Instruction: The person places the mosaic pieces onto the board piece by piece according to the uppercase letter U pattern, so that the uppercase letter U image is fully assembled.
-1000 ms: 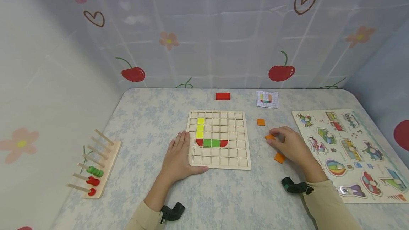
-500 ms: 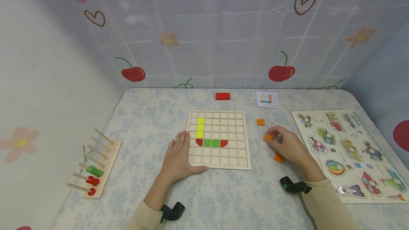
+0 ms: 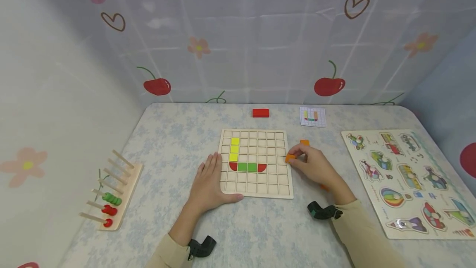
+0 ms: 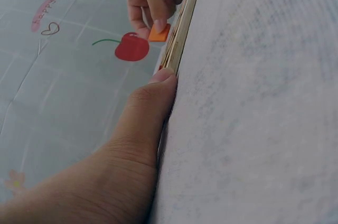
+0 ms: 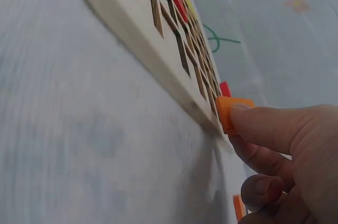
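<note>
My right hand [image 3: 316,168] pinches an orange square tile [image 3: 290,158] between thumb and fingers, at the right edge of the wooden grid board [image 3: 273,185]. In the right wrist view the pinched tile stands above the board's rim. My left hand [image 3: 206,183] lies with straight fingers along the board's left edge, its thumb at the front corner. On the board, several yellow tiles [image 3: 234,149] form a column. Below them runs a row of green tiles [image 3: 247,167] with a red rounded piece [image 3: 262,168] at each end. Another orange tile [image 3: 305,142] lies behind my right hand; one more is mostly hidden under it.
A red block [image 3: 260,113] and a pattern card [image 3: 313,117] lie at the back. To the right is a picture puzzle board [image 3: 383,197]. A wooden peg stand [image 3: 124,206] with green and red beads stands at the left.
My right hand has carried the orange tile left, from the table to the board's right edge. My left hand has stayed in place.
</note>
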A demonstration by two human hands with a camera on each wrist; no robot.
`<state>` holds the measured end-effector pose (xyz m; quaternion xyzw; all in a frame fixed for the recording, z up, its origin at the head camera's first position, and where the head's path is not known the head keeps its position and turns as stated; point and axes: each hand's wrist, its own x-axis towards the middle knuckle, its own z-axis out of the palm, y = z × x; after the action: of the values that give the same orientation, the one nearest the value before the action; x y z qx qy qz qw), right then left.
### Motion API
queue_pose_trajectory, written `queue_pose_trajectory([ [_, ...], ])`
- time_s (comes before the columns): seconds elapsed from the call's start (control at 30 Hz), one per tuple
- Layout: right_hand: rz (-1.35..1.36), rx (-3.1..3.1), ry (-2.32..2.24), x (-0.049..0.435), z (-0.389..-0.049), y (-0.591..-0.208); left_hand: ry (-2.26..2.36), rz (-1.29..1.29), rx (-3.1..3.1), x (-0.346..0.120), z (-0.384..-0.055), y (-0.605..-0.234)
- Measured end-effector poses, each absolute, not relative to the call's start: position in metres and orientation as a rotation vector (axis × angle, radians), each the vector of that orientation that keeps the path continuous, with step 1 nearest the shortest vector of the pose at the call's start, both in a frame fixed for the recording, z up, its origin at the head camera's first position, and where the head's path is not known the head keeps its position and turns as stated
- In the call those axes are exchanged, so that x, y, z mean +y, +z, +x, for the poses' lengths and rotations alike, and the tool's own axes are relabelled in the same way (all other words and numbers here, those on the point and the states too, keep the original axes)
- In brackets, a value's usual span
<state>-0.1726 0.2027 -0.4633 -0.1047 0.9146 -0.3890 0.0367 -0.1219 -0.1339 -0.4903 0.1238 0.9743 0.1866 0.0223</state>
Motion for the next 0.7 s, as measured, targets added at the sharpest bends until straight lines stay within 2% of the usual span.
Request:
queue_pose_trajectory([
  [0.37,-0.411,2.699,-1.266,0.149,-0.183,-0.46,0.565,0.367,3.012,-0.133,-0.121,-0.49],
  [0.7,-0.445,2.715,-1.19,0.129,-0.187,-0.459,0.562,0.368,3.01,-0.134,-0.123,-0.491],
])
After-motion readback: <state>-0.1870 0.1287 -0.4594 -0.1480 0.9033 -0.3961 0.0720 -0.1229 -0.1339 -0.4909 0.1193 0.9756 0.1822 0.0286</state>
